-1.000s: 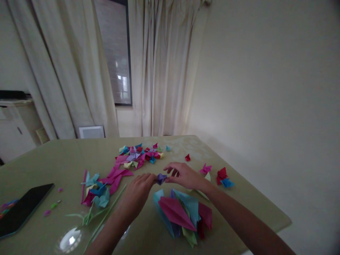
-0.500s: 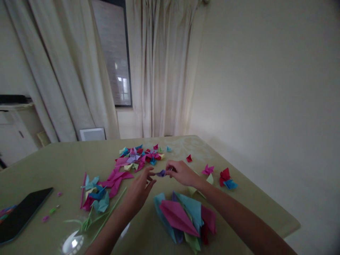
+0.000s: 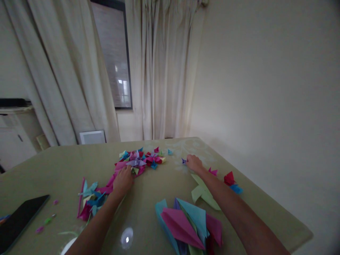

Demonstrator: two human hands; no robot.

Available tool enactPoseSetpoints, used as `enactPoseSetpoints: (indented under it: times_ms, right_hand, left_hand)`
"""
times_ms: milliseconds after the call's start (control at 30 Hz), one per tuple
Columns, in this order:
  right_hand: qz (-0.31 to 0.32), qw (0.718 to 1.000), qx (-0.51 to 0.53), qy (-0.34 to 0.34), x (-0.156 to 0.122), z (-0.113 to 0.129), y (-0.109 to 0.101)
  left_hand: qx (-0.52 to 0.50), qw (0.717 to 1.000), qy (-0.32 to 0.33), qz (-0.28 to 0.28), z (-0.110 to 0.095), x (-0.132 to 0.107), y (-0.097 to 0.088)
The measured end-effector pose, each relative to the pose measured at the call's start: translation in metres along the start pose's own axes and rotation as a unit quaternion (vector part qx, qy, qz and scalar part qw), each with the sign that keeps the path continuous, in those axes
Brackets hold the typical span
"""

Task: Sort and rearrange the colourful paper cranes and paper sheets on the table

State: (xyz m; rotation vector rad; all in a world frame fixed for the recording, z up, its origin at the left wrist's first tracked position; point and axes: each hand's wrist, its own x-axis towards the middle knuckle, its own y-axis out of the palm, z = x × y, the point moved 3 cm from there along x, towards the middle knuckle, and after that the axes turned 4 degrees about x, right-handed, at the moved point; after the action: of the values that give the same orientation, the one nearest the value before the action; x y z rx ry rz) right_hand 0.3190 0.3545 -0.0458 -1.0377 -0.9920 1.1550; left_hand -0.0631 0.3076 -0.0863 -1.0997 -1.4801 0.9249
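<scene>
My right hand (image 3: pixel 194 163) reaches over the far right of the table, fingers closed around a small purple folded-paper piece (image 3: pixel 183 161) whose tip pokes out to the left. On the left, my left hand (image 3: pixel 123 181) lies with fingers extended on long pink folded paper (image 3: pixel 119 166), holding nothing I can see. Just beyond its fingertips is a cluster of origami flowers, with a lilac paper flower (image 3: pixel 136 161) and a magenta paper flower (image 3: pixel 153 159) on top. A pale green folded paper (image 3: pixel 199 193) lies beneath my right forearm.
Paper pieces in blue and pink (image 3: pixel 183 223) are bundled in front. Red paper (image 3: pixel 228 178) and blue paper (image 3: pixel 236 189) lie right. A dark tablet-like slab (image 3: pixel 23 219) rests at left, near small beads (image 3: pixel 47 221). More folded paper (image 3: pixel 91 198) sits beside my left forearm.
My hands have moved apart. The right carried the purple piece forward and right; the left moved left onto the pink paper. The red piece at far right is now out of sight.
</scene>
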Motion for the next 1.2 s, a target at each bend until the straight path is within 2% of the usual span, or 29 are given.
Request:
enactPoseSetpoints:
  times_ms: [133,267,333,367,400,467,533,600,700,800,867,933,1033,1100,1200]
  right_hand:
    - [-0.025,0.999,0.009,-0.034,-0.009,0.009,-0.008]
    - [-0.048,0.991,0.054,-0.108,-0.033,0.033,-0.024]
    - [-0.044,0.983,0.082,-0.156,-0.051,0.052,-0.031]
    - [-0.038,0.976,0.111,-0.183,-0.061,0.062,-0.034]
    - [-0.029,0.964,0.158,-0.212,-0.072,0.073,-0.038]
    - [0.004,0.914,0.308,-0.263,-0.092,0.092,-0.044]
    - [0.044,0.846,0.445,-0.29,-0.11,0.107,-0.049]
    - [0.06,0.807,0.506,-0.298,-0.125,0.116,-0.054]
    - [0.033,0.796,0.522,-0.303,-0.141,0.119,-0.061]
    - [0.013,0.792,0.521,-0.319,-0.149,0.114,-0.064]
    - [0.005,0.802,0.496,-0.332,-0.147,0.107,-0.063]
    - [-0.019,0.837,0.436,-0.33,-0.136,0.096,-0.061]
    - [-0.07,0.926,0.262,-0.263,-0.102,0.071,-0.058]
    - [-0.072,0.964,0.159,-0.202,-0.076,0.052,-0.052]
    - [-0.041,0.981,0.098,-0.161,-0.044,0.035,-0.037]
  left_hand:
    - [-0.05,0.999,-0.009,0.001,0.012,-0.001,-0.011]
    - [-0.143,0.99,-0.004,-0.02,0.019,0.002,-0.036]
    - [-0.272,0.961,0.026,-0.028,0.014,0.002,-0.054]
    - [-0.35,0.935,0.052,-0.026,0.008,0.001,-0.064]
    - [-0.424,0.902,0.081,-0.018,-0.001,-0.001,-0.074]
    - [-0.517,0.845,0.137,0.001,-0.021,-0.01,-0.094]
    - [-0.546,0.818,0.18,0.006,-0.042,-0.022,-0.11]
    - [-0.546,0.812,0.206,0.009,-0.058,-0.034,-0.12]
    - [-0.547,0.809,0.213,0.018,-0.072,-0.047,-0.123]
    - [-0.552,0.808,0.206,0.025,-0.075,-0.049,-0.116]
    - [-0.536,0.819,0.201,0.027,-0.073,-0.041,-0.105]
    - [-0.492,0.85,0.186,0.022,-0.066,-0.029,-0.087]
    - [-0.311,0.94,0.138,0.001,-0.048,-0.014,-0.051]
    - [-0.146,0.983,0.115,0.0,-0.035,-0.01,-0.026]
    - [-0.001,0.993,0.113,0.036,-0.024,-0.012,0.003]
